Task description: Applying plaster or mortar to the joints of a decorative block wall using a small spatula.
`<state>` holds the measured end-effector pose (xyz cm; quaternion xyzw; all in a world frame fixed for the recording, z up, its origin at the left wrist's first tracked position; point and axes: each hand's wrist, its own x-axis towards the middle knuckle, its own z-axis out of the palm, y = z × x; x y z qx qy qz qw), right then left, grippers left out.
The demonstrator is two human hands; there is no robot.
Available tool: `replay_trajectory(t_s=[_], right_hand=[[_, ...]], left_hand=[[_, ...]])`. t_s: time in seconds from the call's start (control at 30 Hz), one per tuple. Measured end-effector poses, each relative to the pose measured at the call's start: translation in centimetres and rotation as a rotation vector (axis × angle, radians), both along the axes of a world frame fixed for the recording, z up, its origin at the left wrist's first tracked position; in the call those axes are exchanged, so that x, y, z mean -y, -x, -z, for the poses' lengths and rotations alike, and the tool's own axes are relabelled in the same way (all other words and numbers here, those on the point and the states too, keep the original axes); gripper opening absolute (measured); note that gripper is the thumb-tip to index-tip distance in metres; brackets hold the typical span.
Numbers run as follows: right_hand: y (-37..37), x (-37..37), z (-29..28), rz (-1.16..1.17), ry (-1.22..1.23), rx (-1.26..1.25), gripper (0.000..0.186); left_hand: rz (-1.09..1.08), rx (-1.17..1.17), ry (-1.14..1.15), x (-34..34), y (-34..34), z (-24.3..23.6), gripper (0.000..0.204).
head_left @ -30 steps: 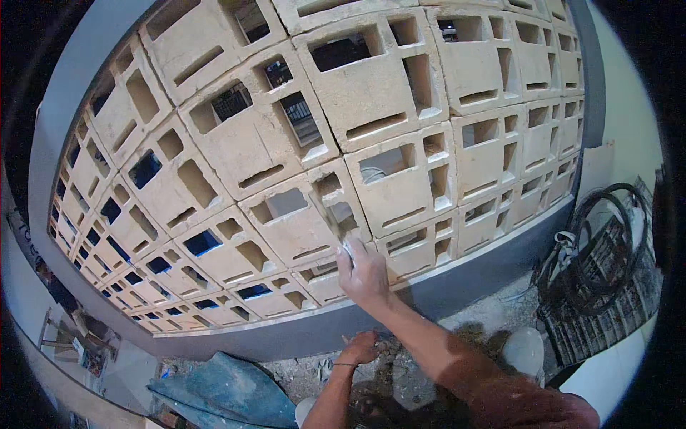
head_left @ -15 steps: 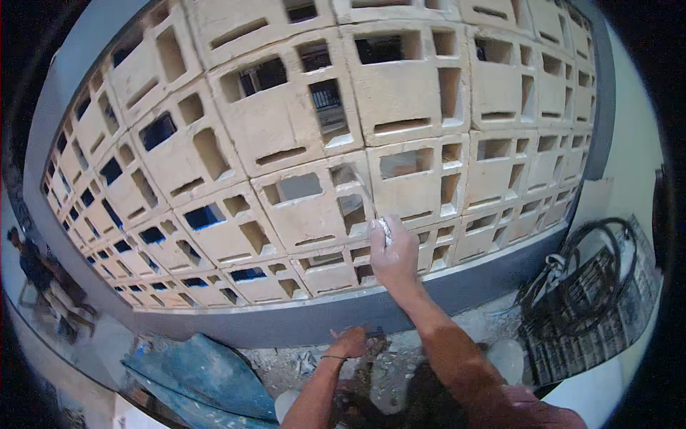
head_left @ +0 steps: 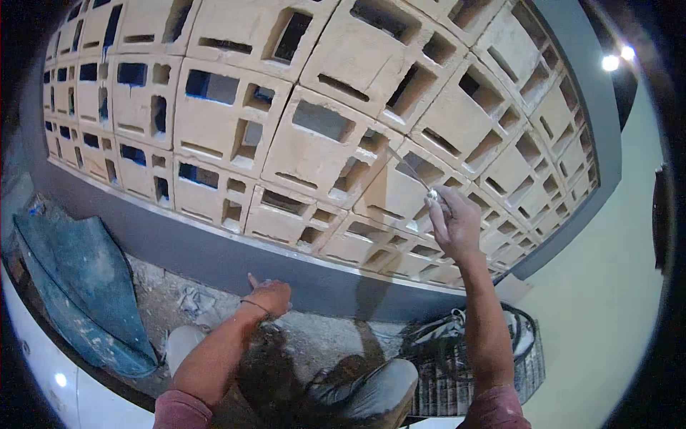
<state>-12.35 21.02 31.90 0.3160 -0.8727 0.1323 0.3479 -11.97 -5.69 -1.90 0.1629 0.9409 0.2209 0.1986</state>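
My right hand (head_left: 456, 218) is raised before a cream wall of pierced blocks (head_left: 325, 154). Its fingers are closed around the whitish, smeared handle of a thin, long tool (head_left: 412, 175). The tool slants up and left toward a small square hole in one block; its far end is blurred, so its exact kind is unclear. Lower and to the left, my left hand (head_left: 268, 297) is in front of the grey base band (head_left: 343, 286) of the wall. One finger is stretched out while others bend down, partly hidden, and nothing shows in it. A dark band circles that wrist.
A dusty blue-green sheet (head_left: 86, 286) lies at the left. Rubble and crumpled scraps (head_left: 196, 300) cover the ground by the wall's base. Beyond my right forearm are a black coiled hose (head_left: 525, 332) and a ribbed grate (head_left: 443, 386). A pale side wall (head_left: 607, 307) stands at the right.
The view has turned and tilted. My right hand, still gripping the tool, is near a block hole. My left hand remains low by the wall's base.
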Motion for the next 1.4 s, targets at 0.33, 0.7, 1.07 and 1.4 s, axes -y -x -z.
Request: replay_trajectory(t_s=[0.33,0.7,1.07,1.4], right_hand=[[0.4,-0.9,-2.2,-0.043,-0.145,-0.177,0.014],[2.8,1.5,-3.0,-0.014,-0.288,-0.195,0.011],[-1.7,2.2,1.7,0.123,-0.187,-0.255,0.017],[1.4,3.0,-4.8,-0.036,-0.494,-0.1,0.015]], left_hand=[[-0.009,-0.067,0.011,-0.9,-0.4,-0.9,0.038],[0.005,-0.077,-0.043,-1.3,-0.2,-0.2,0.041],[0.028,0.042,0.055,-0.7,-0.9,-1.7,0.044],[0.019,-0.014,0.022,-0.3,-1.4,-2.4,0.04]])
